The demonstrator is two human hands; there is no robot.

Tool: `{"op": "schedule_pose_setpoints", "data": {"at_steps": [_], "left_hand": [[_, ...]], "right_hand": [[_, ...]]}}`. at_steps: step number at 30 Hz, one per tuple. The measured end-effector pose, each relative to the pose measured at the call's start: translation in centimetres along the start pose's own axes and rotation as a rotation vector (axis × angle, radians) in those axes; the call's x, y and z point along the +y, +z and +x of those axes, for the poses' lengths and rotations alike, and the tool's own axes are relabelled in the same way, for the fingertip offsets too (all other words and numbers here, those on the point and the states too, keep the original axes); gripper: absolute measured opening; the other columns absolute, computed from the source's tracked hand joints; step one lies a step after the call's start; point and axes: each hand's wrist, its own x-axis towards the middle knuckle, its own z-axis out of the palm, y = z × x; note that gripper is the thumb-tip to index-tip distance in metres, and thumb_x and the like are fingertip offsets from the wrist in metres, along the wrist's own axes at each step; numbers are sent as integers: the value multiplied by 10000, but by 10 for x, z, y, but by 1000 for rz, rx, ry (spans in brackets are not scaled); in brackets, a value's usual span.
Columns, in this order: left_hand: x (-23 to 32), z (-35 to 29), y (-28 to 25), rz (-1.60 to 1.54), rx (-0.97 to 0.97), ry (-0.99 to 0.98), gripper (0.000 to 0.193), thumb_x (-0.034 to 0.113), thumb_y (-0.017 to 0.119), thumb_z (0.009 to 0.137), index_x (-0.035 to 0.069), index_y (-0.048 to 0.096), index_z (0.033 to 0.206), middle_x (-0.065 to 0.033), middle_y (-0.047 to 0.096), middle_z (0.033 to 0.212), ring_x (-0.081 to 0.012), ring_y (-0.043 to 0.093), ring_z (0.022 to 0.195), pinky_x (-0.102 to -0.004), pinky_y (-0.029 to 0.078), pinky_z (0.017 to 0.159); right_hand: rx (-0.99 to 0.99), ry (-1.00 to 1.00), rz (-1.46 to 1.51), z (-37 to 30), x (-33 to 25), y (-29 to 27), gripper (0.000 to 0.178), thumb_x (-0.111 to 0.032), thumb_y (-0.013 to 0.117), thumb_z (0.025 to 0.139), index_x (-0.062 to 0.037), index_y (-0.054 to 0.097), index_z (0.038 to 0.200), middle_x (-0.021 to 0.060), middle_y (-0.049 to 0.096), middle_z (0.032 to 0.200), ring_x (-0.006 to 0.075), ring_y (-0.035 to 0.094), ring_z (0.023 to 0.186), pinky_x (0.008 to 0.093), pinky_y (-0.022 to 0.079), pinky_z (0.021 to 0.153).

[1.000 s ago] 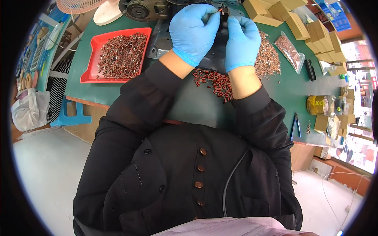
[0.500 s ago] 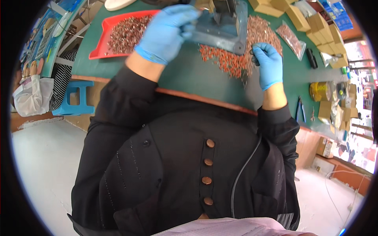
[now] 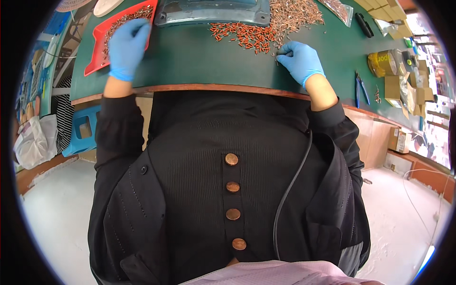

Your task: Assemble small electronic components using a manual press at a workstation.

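My left hand (image 3: 127, 50), in a blue glove and slightly blurred, is over the red tray (image 3: 93, 63) of small shiny metal parts (image 3: 124, 20). Its fingers are curled towards the thumb; whatever may be between them I cannot make out. My right hand (image 3: 301, 62), also gloved in blue, pinches at the near edge of a heap of small parts. A tiny thin piece seems to show at its fingertips, too small to name. Beside that hand lie orange-red cylindrical parts (image 3: 247, 35), with copper-coloured pieces (image 3: 297, 16) heaped behind them.
A grey-blue machine base (image 3: 213, 14) stands between tray and heap, cut off by the top edge. On the green table (image 3: 199, 64) at right are a bag of parts (image 3: 338, 9), a black marker-like object (image 3: 364, 24), blue-handled pliers (image 3: 359, 90), a yellow-labelled container (image 3: 381, 63) and cardboard boxes (image 3: 398, 88).
My left hand has moved from beside the machine leftwards to the red tray. My right hand has shifted left along the heap's near edge. The whole view has tilted down towards my body.
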Motion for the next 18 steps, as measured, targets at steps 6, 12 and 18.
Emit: {"op": "schedule_pose_setpoints", "data": {"at_steps": [6,12,18], "left_hand": [[67,-35,48,-45,-209,291,130,162,626,772,47,648,829,-113,620,799,-293,596,754,-345,473,671],[68,-46,53,-91,-249,181,115,152,619,771,54,643,826,-83,586,748,-231,570,646,-323,454,605],[71,-53,49,-72,-262,195,116,144,615,773,51,642,838,-72,581,739,-203,565,621,-305,449,588]], "right_hand": [[-29,-50,-102,3,-4,7,218,-218,618,776,-85,662,944,150,650,896,323,618,848,374,488,773],[-38,-183,241,-5,20,0,139,-69,613,806,-13,650,928,31,612,739,94,537,657,237,473,646],[-19,-160,98,-18,2,1,166,-167,637,777,-56,660,899,126,643,814,265,617,754,340,491,720]]}}
